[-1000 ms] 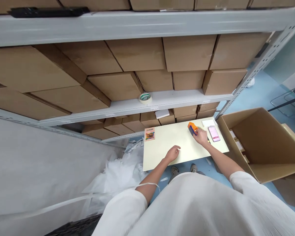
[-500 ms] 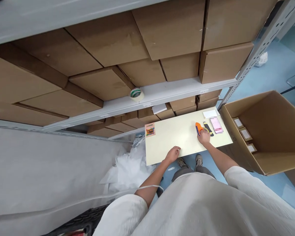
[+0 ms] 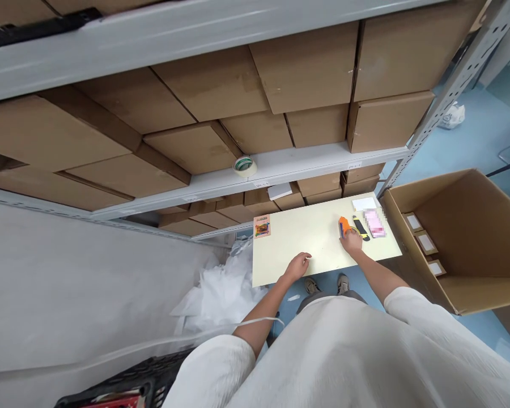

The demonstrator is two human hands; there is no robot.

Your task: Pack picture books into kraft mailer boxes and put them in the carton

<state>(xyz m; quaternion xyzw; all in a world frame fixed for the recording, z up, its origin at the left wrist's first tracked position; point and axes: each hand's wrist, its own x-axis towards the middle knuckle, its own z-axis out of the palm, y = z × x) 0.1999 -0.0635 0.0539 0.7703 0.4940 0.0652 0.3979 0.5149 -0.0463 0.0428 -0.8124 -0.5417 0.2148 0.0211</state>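
My right hand (image 3: 351, 242) is closed round an orange-and-blue handheld tool (image 3: 344, 225) at the right part of a cream tabletop (image 3: 297, 241); the tool's exact kind is unclear. Just right of it lies a slim black-and-yellow item (image 3: 361, 228), like a utility knife. A pink phone-shaped thing (image 3: 374, 222), partly blurred, and a white card or box (image 3: 364, 204) are beyond that. My left hand (image 3: 297, 266) rests by the table's front edge, fingers loosely bent and apart, with nothing visible in them. A small colourful printed packet (image 3: 262, 226) lies at the far left corner.
Shelves of cardboard boxes (image 3: 212, 79) rise behind the table, with a tape roll (image 3: 244, 166) on the ledge. At right stands a large open carton (image 3: 476, 226) with small boxes inside. White crumpled sheeting (image 3: 221, 294) and a black crate (image 3: 127, 377) are at left.
The view has tilted up slightly, showing more of the upper shelf. My right hand has shifted a little on the table, still holding the orange tool. My left hand has stayed nearly in place.
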